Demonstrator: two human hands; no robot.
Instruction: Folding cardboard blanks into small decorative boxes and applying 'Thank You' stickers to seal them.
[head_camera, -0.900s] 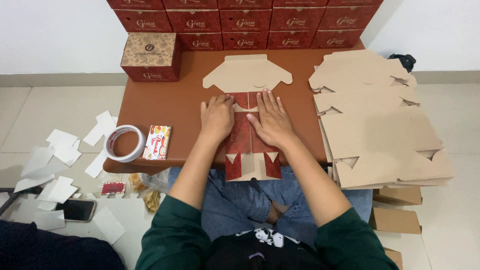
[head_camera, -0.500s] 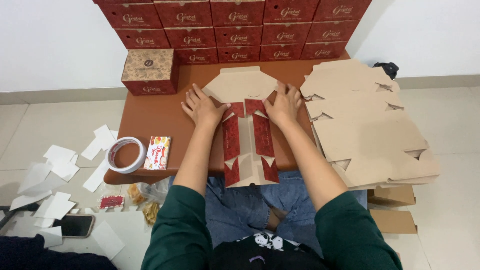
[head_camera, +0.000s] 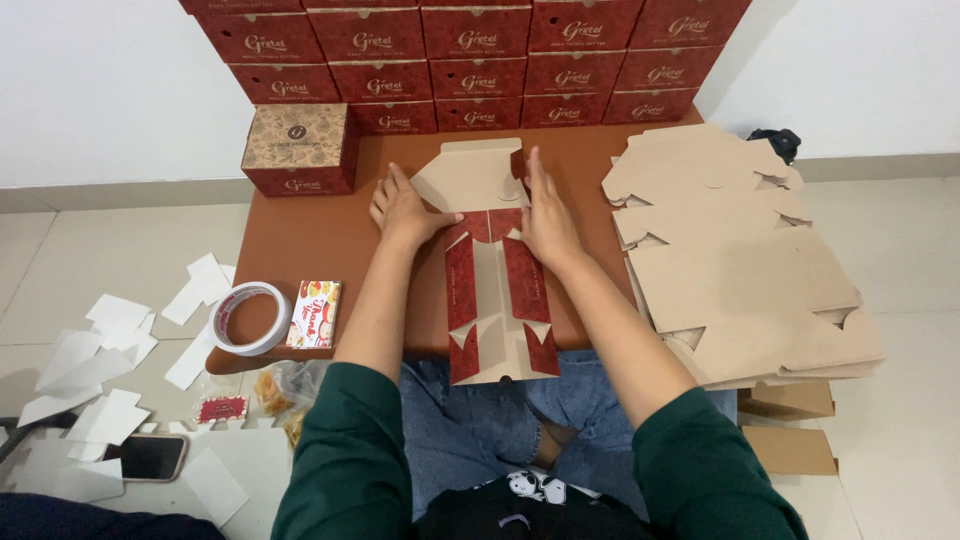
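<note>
My left hand (head_camera: 402, 208) and right hand (head_camera: 545, 215) lie open and flat on the box blank (head_camera: 495, 270), grasping nothing, pressing beside its raised red side flaps so they stand.

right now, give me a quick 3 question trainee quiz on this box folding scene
1. True or false: both hands press on the flat brown cardboard box blank with red side flaps lying on the reddish-brown low table.
2. Which thing lies right beside the white roll of tape? A) a black phone B) a small red and white card C) a dark cloth
3. Fill in: the stack of unfolded brown cardboard blanks lies on the person's ____ side.

Key
1. True: the left hand and right hand both rest flat on it.
2. B, the small red and white card.
3. right
</note>
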